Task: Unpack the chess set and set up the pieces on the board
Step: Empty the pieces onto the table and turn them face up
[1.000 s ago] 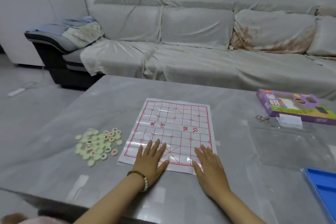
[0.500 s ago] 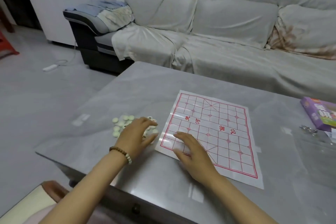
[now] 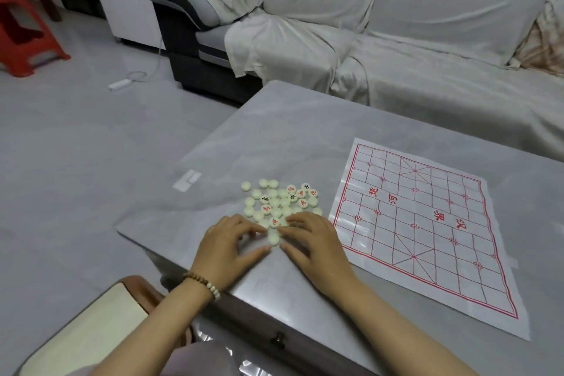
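Unpacking apparently done: board (image 3: 427,232) spread flat on table (image 3: 290,137), bare, toward near edge. Loose heap of pieces (image 3: 280,201) beside it near left edge, mostly face-down. At heap's near side, left hand (image 3: 227,250) curled, grasp unclear; right hand (image 3: 314,244) fingers straight, resting on pieces. Sorting and placing all left.

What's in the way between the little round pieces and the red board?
Nothing visible. Only bare table lies between the pieces and the board; the left hand and right hand touch the pile's near side.
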